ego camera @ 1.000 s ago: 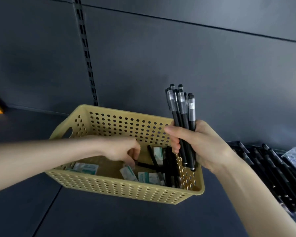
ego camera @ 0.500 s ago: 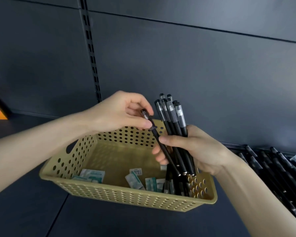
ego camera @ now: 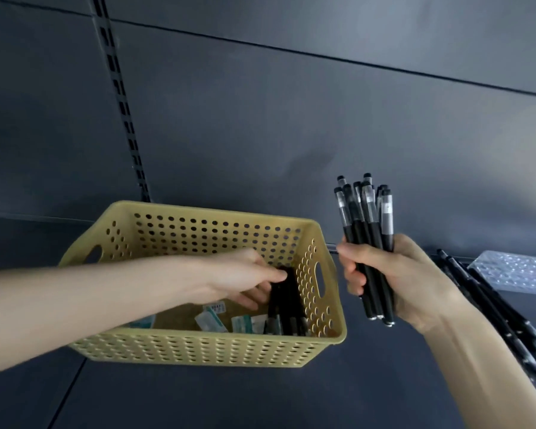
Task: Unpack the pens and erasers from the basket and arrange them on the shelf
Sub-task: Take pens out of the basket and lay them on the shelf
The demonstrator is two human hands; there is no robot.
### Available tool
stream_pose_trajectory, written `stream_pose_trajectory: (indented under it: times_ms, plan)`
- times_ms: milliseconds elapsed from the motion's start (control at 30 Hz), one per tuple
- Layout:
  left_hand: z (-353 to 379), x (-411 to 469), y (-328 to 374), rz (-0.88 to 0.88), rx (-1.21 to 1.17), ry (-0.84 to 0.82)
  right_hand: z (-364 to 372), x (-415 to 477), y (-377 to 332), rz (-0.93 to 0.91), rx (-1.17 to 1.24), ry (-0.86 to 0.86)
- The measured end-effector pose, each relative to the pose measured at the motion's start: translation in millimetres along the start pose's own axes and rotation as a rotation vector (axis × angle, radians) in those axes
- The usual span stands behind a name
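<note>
A yellow perforated basket (ego camera: pixel 198 351) stands on the dark shelf (ego camera: pixel 369 397). Inside it lie several black pens (ego camera: pixel 287 308) against the right wall and small wrapped erasers (ego camera: pixel 209 322) on the floor. My left hand (ego camera: pixel 245 280) reaches down into the basket, its fingers touching the tops of the pens there; whether it grips one is not clear. My right hand (ego camera: pixel 406 280) is to the right of the basket and grips an upright bundle of black pens (ego camera: pixel 365 239). More black pens (ego camera: pixel 495 308) lie in a row on the shelf at the right.
The shelf's grey back panel rises behind the basket, with a slotted upright rail (ego camera: pixel 121 97) at the left. A clear bubbled plastic pack (ego camera: pixel 520 270) lies at the far right behind the laid-out pens.
My left hand passed one pen to the bundle in my right hand, then dropped back into the basket. My right hand moved right, away from the basket, with the bundle.
</note>
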State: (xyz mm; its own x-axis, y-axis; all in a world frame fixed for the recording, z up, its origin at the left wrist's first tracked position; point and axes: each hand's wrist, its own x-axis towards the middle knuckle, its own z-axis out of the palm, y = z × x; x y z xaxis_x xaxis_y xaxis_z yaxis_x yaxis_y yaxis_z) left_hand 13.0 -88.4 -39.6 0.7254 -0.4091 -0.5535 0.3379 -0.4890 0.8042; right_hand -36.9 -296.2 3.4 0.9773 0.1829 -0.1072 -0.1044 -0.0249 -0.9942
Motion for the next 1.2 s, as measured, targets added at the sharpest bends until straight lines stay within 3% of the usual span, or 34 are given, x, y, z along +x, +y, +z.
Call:
stream_pose_trajectory:
  times_ms: [267,500,800,967,1200]
  plan:
    - [19.2,13.7,0.8,-0.111,-0.154,-0.002,4.5,3.6,16.7,-0.007,-0.035,0.027]
    - [37.0,28.1,-2.9,-0.094,-0.338,0.104,2.3,8.3,17.2,-0.040,-0.097,0.029]
    - [31.0,27.1,0.9,-0.039,-0.393,0.044,0.0,10.3,19.8,-0.033,-0.141,0.051]
    - [9.3,7.4,15.0,0.109,-0.469,-0.090,2.3,7.1,16.5,-0.018,-0.150,0.071]
    - [5.6,-26.0,33.6,0.471,-0.532,0.014,16.7,-4.6,-4.3,-0.121,-0.090,0.018]
